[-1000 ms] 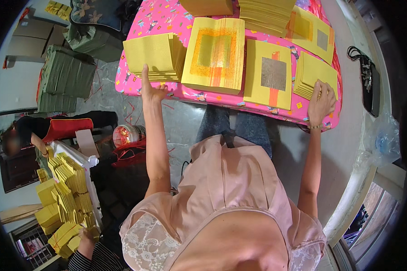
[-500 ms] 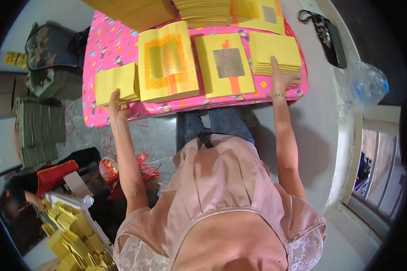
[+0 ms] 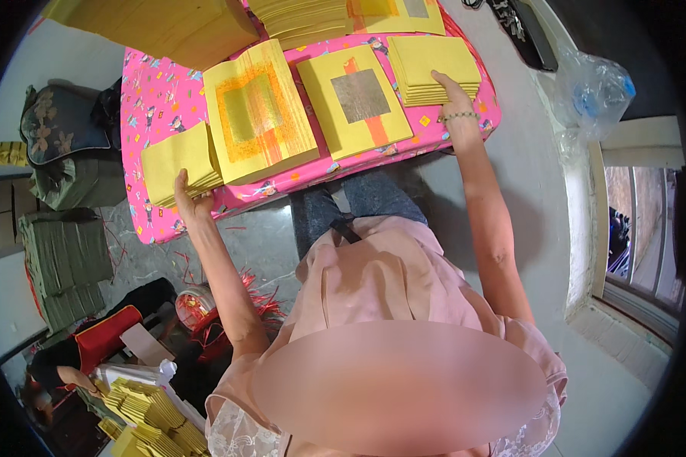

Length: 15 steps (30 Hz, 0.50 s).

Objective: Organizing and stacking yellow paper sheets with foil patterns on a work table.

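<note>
My left hand grips the near edge of a folded yellow paper stack at the table's left, thumb on top. My right hand holds the near edge of another folded yellow paper stack at the right, its thumb on the top sheet and its other fingers mostly hidden. Between them lie two flat piles: a thick pile of yellow paper with an orange-framed gold patch, and a yellow paper pile bearing a silver square and orange stripe.
Taller yellow paper stacks stand at the back of the pink-covered table. A clear plastic bag and a black bag lie at right. On the lower left, a person's arm reaches toward more yellow paper bundles; red strips litter the floor.
The view has turned and shifted, so the table sits tilted and further left. Both hands keep their grip on the folded stacks, which show little movement on the table.
</note>
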### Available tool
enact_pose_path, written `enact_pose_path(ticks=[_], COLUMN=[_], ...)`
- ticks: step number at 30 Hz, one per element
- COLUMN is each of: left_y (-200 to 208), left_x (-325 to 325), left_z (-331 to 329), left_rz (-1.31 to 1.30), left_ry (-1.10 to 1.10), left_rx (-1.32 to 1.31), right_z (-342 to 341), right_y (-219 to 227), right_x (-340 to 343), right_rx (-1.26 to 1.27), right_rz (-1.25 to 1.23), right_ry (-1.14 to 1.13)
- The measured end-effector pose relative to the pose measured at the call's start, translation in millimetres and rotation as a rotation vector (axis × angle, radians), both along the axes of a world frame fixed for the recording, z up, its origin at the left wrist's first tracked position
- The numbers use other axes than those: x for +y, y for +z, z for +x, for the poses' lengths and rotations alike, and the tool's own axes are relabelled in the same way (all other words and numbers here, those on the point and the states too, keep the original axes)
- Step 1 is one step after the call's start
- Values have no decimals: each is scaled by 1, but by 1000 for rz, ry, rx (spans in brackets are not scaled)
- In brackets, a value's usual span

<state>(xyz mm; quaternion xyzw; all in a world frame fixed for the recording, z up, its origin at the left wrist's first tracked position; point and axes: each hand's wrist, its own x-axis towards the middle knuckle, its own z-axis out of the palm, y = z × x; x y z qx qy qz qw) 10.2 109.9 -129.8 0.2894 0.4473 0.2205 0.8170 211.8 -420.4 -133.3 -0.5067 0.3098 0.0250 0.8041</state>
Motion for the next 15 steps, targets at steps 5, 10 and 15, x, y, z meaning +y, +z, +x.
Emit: enact_pose_path(ticks=[5, 10, 15], left_y=[6, 55, 135], left_x=[10, 23, 6], left_z=[-19, -31, -16], left_rz=[35, 207, 302], left_ry=[7, 151, 56], left_rx=[-63, -333, -505], right_z=[-4, -2, -16], right_y=[15, 18, 41], right_x=[27, 36, 52], right_rx=[87, 118, -215], right_rz=[-86, -262, -457], right_ry=[-75, -200, -215])
